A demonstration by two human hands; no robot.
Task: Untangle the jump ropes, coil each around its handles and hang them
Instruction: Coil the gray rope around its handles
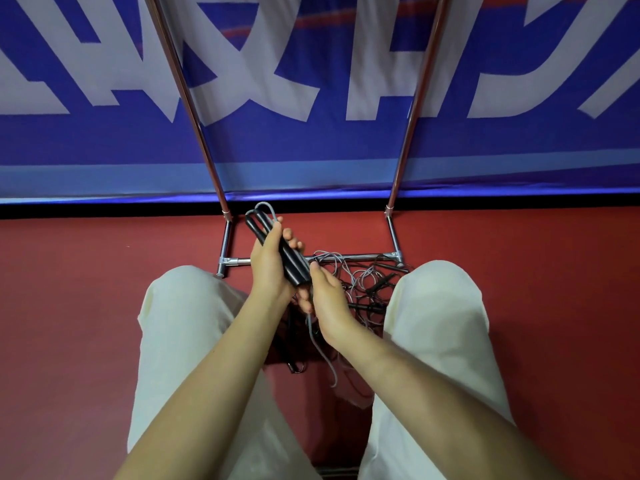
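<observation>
My left hand (268, 268) grips two black jump-rope handles (289, 258) held side by side, slanting up to the left. A grey rope loop (266, 206) curves out of their top ends. My right hand (327, 301) sits just below the handles' lower ends and pinches the grey rope (323, 355), which trails down between my knees. A tangled pile of grey and black ropes with black handles (363, 282) lies on the red floor behind my right hand.
A chrome rack stands ahead, with its base bar (360, 258) on the floor and two uprights (194, 109) (414, 109) rising before a blue and white banner. My knees in cream trousers (180, 323) flank the pile. A black clip (298, 367) lies on the floor.
</observation>
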